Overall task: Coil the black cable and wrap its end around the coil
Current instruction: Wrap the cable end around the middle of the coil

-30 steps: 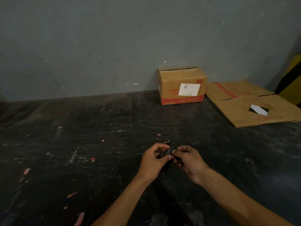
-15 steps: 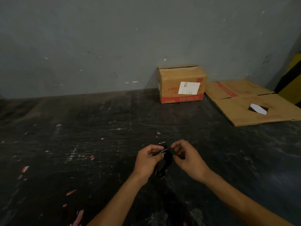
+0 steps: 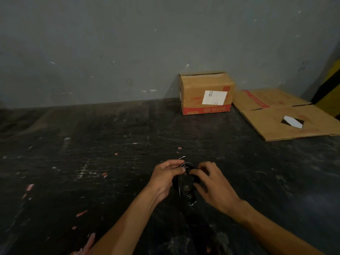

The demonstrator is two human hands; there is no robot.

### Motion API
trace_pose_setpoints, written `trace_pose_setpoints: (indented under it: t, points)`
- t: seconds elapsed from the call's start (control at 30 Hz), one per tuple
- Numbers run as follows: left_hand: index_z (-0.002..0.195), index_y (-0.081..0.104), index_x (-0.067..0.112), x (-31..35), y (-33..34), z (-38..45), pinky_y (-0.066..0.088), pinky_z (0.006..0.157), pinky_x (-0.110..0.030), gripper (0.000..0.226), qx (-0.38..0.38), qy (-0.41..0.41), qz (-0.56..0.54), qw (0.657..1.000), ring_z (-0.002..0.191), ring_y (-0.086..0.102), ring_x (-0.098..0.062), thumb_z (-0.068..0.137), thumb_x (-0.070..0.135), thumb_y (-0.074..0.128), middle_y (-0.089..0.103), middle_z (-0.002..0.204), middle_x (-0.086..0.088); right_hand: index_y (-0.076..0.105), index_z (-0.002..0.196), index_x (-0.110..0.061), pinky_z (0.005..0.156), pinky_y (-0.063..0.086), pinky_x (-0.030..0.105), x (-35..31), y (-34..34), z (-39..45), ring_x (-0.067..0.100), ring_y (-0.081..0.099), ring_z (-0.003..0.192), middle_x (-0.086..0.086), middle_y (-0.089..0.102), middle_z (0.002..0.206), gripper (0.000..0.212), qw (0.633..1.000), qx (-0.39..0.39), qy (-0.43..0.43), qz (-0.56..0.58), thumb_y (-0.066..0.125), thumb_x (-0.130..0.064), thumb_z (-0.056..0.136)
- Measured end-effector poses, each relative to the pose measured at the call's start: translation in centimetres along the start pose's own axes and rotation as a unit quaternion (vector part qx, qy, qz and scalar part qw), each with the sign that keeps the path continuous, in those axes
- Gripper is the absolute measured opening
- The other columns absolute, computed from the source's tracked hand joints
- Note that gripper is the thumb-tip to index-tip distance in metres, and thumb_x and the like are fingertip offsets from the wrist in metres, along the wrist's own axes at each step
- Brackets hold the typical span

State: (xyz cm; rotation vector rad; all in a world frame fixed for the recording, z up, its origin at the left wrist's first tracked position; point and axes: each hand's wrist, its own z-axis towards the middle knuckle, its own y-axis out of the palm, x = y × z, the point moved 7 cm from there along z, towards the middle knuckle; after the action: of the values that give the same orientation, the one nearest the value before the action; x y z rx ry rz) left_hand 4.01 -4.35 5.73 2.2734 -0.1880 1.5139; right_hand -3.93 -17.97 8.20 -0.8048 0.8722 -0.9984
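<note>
A small coil of black cable (image 3: 184, 183) hangs between my two hands, just above the dark scratched table (image 3: 92, 162). My left hand (image 3: 166, 178) grips the coil's left side with thumb and fingers closed on it. My right hand (image 3: 211, 183) pinches the coil's top right, thumb and forefinger closed on a strand. A glossy loop shows at the top between the fingertips, and the coil's lower end hangs below the hands. The cable's end cannot be made out against the dark surface.
A closed cardboard box (image 3: 207, 94) with red print stands against the grey wall (image 3: 128, 52) at the back. Flattened cardboard (image 3: 287, 116) lies at the back right. A yellow and black object (image 3: 331, 89) is at the right edge. Small pink scraps (image 3: 81, 213) dot the table.
My hands came apart from a tight pinch, then closed in again on the coil. The coil now hangs more open, with a loop showing at its top.
</note>
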Motion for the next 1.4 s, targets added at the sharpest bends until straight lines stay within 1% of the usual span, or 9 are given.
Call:
trace_pose_setpoints:
  t: [0.13, 0.23, 0.37, 0.5, 0.73, 0.9, 1.1, 1.3, 1.4]
  points:
    - [0.097, 0.077, 0.014, 0.2, 0.2, -0.3, 0.057, 0.087, -0.038, 0.029, 0.004, 0.013, 0.039, 0.999, 0.092, 0.072, -0.024, 0.077, -0.006, 0.073, 0.075, 0.100, -0.013, 0.059, 0.111, -0.024, 0.072, 0.051, 0.029, -0.4, -0.9, 0.3, 0.012, 0.050, 0.090, 0.000, 0.053, 0.106, 0.026, 0.998, 0.049, -0.011, 0.037, 0.066, -0.023, 0.086]
    - [0.095, 0.076, 0.018, 0.3, 0.0, -0.4, 0.056, 0.076, -0.022, 0.029, 0.021, 0.042, 0.128, 0.991, 0.092, 0.072, -0.011, 0.078, -0.005, 0.072, 0.074, 0.102, -0.005, 0.064, 0.103, -0.021, 0.070, 0.050, 0.029, -0.5, -1.4, 0.7, 0.010, 0.050, 0.088, -0.001, 0.054, 0.101, 0.018, 0.997, 0.066, -0.011, 0.043, 0.067, -0.020, 0.086]
    - [0.094, 0.074, 0.021, 0.7, 0.5, -0.8, 0.055, 0.079, -0.021, 0.027, 0.015, 0.093, 0.227, 0.969, 0.092, 0.069, -0.006, 0.081, -0.003, 0.072, 0.073, 0.100, 0.001, 0.069, 0.094, -0.016, 0.082, 0.047, 0.021, 0.2, -1.2, 1.4, 0.008, 0.052, 0.099, -0.002, 0.053, 0.108, 0.011, 0.988, 0.079, 0.034, 0.127, 0.072, -0.016, 0.083]
    - [0.093, 0.058, 0.019, 1.5, 0.9, -1.4, 0.054, 0.076, -0.018, 0.029, 0.014, 0.147, 0.273, 0.950, 0.089, 0.068, -0.004, 0.079, -0.001, 0.074, 0.071, 0.094, -0.002, 0.065, 0.082, -0.033, 0.091, 0.046, 0.021, 1.7, -0.6, 1.8, 0.002, 0.056, 0.110, -0.012, 0.055, 0.122, 0.019, 0.960, 0.050, 0.135, 0.239, 0.076, -0.018, 0.080]
    - [0.092, 0.052, 0.020, 2.3, 1.1, -1.6, 0.057, 0.083, -0.030, 0.028, -0.028, 0.179, 0.356, 0.917, 0.091, 0.069, -0.004, 0.081, 0.004, 0.072, 0.073, 0.091, 0.001, 0.063, 0.079, -0.016, 0.073, 0.055, 0.030, 2.6, 0.1, 2.0, 0.014, 0.068, 0.079, 0.004, 0.070, 0.081, 0.017, 0.875, -0.004, 0.244, 0.418, 0.079, -0.010, 0.075]
    - [0.090, 0.053, 0.024, 2.2, 0.9, -1.6, 0.058, 0.082, -0.031, 0.030, -0.051, 0.179, 0.367, 0.911, 0.085, 0.069, -0.001, 0.080, 0.004, 0.074, 0.072, 0.088, 0.002, 0.068, 0.095, -0.020, 0.066, 0.050, 0.015, 2.3, 0.7, 1.9, 0.004, 0.067, 0.073, -0.006, 0.068, 0.071, 0.027, 0.823, -0.045, 0.291, 0.486, 0.078, -0.005, 0.075]
    - [0.093, 0.055, 0.029, 1.2, 0.7, -1.4, 0.054, 0.088, -0.030, 0.030, -0.053, 0.169, 0.359, 0.916, 0.091, 0.067, 0.002, 0.082, 0.008, 0.073, 0.073, 0.090, 0.010, 0.072, 0.083, -0.007, 0.057, 0.052, 0.015, 2.4, 1.7, 1.5, 0.004, 0.064, 0.061, 0.000, 0.070, 0.072, 0.006, 0.798, -0.071, 0.344, 0.491, 0.072, -0.002, 0.080]
    - [0.102, 0.055, 0.041, -0.1, 0.0, -0.9, 0.045, 0.075, -0.007, 0.035, -0.039, 0.131, 0.332, 0.933, 0.100, 0.063, 0.004, 0.086, 0.014, 0.071, 0.069, 0.103, 0.010, 0.067, 0.081, -0.012, 0.056, 0.050, 0.017, 3.4, 1.5, 1.7, 0.005, 0.065, 0.064, -0.001, 0.069, 0.075, 0.008, 0.805, -0.016, 0.362, 0.469, 0.068, -0.005, 0.085]
    - [0.107, 0.056, 0.039, -1.3, -1.1, -0.6, 0.055, 0.083, -0.023, 0.031, -0.032, 0.086, 0.290, 0.953, 0.096, 0.069, -0.009, 0.090, 0.016, 0.067, 0.071, 0.104, 0.002, 0.064, 0.079, -0.012, 0.057, 0.050, 0.022, 4.5, 1.1, 1.7, 0.011, 0.063, 0.069, 0.002, 0.067, 0.075, 0.012, 0.802, 0.033, 0.374, 0.464, 0.065, -0.003, 0.087]
